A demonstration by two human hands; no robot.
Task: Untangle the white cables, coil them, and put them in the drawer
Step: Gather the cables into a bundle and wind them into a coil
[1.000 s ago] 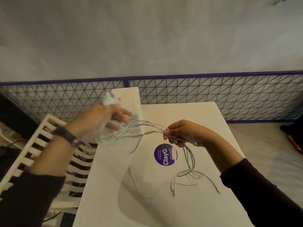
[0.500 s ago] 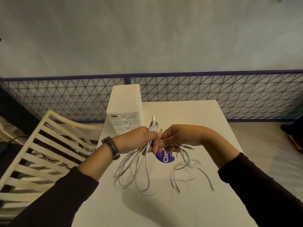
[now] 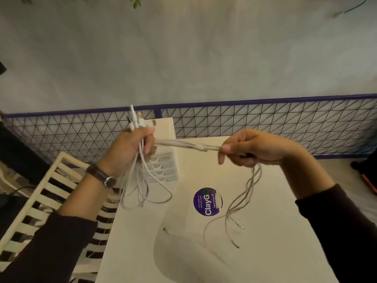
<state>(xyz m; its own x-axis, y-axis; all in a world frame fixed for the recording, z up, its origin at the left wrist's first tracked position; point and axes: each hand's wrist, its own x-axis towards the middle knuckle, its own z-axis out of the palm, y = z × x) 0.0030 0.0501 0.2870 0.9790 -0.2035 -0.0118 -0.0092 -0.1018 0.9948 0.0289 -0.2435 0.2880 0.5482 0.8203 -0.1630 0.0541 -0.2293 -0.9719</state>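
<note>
Both hands gripping white cables (image 3: 183, 144), taut span btwn them
L hand (image 3: 130, 152) fists plug ends; R hand (image 3: 253, 148) pinches bundle; tails hang over table (image 3: 265, 252) centre.

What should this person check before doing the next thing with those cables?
1. Grip of left hand on the plug ends: ok.
2. Pinch of right hand on the white cables: ok.
3. Stretch between the hands free of tangles: not ok, a twist shows near the right hand.
4. Cables coiled: not ok, loops and ends hang loose.
5. Drawer unit open to receive them: not ok, its drawers look closed.
</note>
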